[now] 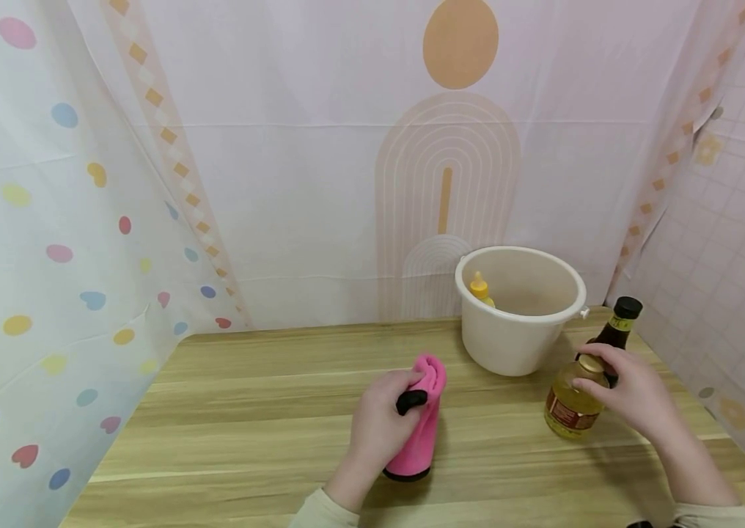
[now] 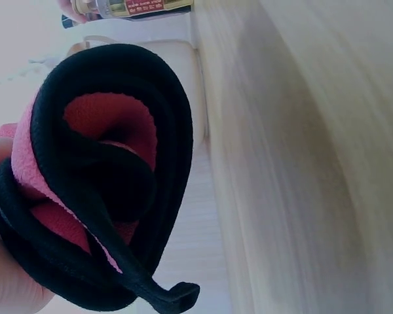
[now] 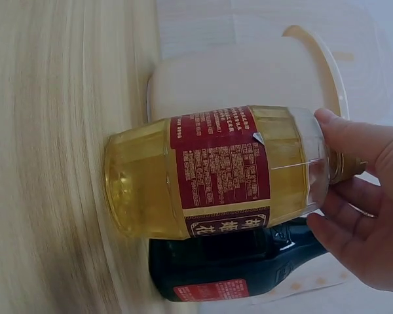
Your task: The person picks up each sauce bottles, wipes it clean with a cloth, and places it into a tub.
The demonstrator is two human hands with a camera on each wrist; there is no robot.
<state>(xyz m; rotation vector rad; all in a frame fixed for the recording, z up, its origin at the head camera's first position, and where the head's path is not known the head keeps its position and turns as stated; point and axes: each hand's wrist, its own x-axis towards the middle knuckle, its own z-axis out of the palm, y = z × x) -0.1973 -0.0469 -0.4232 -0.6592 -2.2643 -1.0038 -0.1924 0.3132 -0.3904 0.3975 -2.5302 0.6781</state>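
Observation:
My left hand point(image 1: 380, 422) grips a rolled pink cloth point(image 1: 420, 440) with black edging, held upright above the wooden table. A black strap point(image 1: 410, 400) shows by its thumb and fingers. In the left wrist view, the roll's end point(image 2: 111, 170) is a loose spiral with a black tab sticking out. On the right, my right hand point(image 1: 636, 389) holds a bottle of yellow oil point(image 1: 573, 407) by its neck, below the gold cap. This bottle has a red label point(image 3: 219, 160). Close behind it stands a dark sauce bottle point(image 3: 216, 265) with a black cap point(image 1: 628, 307).
A cream bucket point(image 1: 511, 341) stands at the back right, beside the bottles. Inside it, a yellow-topped bottle point(image 1: 479, 287) leans at the left. Patterned curtains point(image 1: 306, 183) hang behind and on both sides of the wooden table point(image 1: 247, 411).

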